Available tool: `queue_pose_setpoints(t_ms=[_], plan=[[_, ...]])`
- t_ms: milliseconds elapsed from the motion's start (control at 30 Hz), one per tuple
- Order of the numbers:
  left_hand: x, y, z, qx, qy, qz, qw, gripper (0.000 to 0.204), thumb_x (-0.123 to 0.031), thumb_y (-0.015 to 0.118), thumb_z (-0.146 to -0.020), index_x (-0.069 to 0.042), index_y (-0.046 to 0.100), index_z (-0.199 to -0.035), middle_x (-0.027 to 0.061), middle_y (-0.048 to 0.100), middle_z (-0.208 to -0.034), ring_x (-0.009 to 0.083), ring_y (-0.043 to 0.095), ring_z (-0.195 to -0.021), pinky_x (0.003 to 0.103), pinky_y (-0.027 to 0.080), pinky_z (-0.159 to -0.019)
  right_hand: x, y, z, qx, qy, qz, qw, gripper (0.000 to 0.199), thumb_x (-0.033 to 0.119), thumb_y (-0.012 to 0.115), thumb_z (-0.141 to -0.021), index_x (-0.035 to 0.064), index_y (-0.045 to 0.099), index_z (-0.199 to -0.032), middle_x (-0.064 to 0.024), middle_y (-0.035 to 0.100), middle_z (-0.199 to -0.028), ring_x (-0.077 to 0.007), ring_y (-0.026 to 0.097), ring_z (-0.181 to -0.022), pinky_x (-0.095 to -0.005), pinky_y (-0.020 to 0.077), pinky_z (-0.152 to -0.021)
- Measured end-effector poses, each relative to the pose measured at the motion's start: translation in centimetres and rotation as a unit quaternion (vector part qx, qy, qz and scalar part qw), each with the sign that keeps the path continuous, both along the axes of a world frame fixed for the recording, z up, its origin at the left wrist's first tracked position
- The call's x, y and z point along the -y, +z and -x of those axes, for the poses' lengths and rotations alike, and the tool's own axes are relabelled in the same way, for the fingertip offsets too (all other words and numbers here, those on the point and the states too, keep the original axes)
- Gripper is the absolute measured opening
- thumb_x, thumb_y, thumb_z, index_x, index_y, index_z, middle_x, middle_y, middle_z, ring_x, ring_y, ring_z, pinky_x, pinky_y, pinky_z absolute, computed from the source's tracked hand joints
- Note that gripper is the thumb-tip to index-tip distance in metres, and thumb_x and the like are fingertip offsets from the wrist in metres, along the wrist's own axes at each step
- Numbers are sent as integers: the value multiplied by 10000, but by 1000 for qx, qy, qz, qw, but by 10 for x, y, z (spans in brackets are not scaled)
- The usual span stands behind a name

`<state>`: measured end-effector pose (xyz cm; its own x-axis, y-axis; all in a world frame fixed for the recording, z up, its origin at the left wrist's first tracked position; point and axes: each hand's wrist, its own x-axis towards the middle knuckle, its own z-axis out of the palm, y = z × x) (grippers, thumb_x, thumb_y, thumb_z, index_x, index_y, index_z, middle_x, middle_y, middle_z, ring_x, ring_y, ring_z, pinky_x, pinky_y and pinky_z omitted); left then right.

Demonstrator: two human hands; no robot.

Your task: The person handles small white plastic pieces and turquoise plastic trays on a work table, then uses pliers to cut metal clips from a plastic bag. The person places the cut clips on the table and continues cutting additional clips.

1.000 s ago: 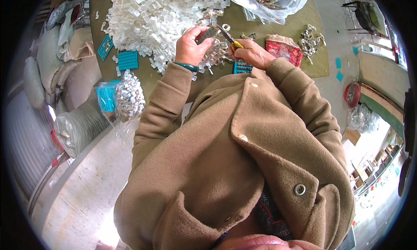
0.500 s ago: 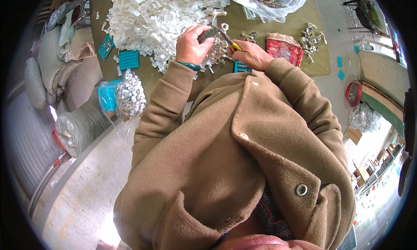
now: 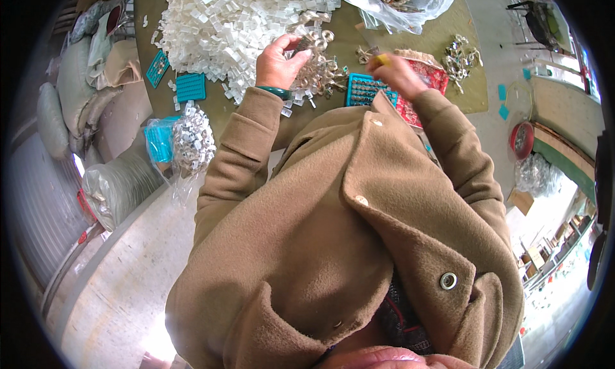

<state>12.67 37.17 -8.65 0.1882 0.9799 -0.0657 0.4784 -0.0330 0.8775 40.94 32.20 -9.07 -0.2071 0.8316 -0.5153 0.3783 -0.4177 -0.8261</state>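
Note:
At the table's near side, my left hand point(image 3: 277, 63), with a dark green bangle at its wrist, pinches a small silvery metal piece point(image 3: 300, 47) whose exact kind I cannot make out. Loose shiny metal parts point(image 3: 323, 74) lie heaped beside its fingers. My right hand point(image 3: 400, 75) is smeared by motion. Its fingers are closed around a yellow-handled tool point(image 3: 382, 59), the thin blade faintly visible pointing away from me. Just left of that hand lies a blue tray point(image 3: 351, 95) with rows of small metal pieces. A red patterned cloth pouch point(image 3: 435, 79) lies partly under the right hand.
A large pile of white plastic pieces point(image 3: 218, 36) covers the table's far left. Two blue trays point(image 3: 190, 87) lie by it. At the back, a clear plastic bag point(image 3: 410, 13) holds metal parts. More metal parts point(image 3: 460, 58) lie right. A bag of white pieces point(image 3: 193, 138) hangs left.
The hands have parted. My right hand has moved right with the yellow-handled tool, uncovering the blue tray. The dark green strip no longer shows in my left hand.

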Motion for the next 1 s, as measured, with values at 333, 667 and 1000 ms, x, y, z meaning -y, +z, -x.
queue_pose_setpoints(t_ms=[333,667,1000], plan=[[-18,-16,7,463,403,336,714,259,-284,783,-840,-105,609,-911,17,649,-792,159,646,-692,289,539,-577,20,7,-27,-167,-113,1,979,318,97,519,-873,37,562,-1183,-82,647,-1019,-181,616,-804,-343,526,-708],[2,-16,-2,473,419,357,688,227,-288,745,-874,-96,626,-885,33,685,-790,155,684,-698,263,584,-557,10,28,64,174,138,-219,950,284,250,514,-888,30,556,-1062,-213,644,-1009,-426,630,-904,-510,499,-792],[7,-20,-5,461,433,346,693,247,-325,760,-860,-123,617,-867,7,637,-731,133,656,-635,261,569,-545,-1,20,71,280,138,-238,920,221,197,516,-838,1,568,-926,-252,650,-898,-430,651,-792,-530,510,-705]])
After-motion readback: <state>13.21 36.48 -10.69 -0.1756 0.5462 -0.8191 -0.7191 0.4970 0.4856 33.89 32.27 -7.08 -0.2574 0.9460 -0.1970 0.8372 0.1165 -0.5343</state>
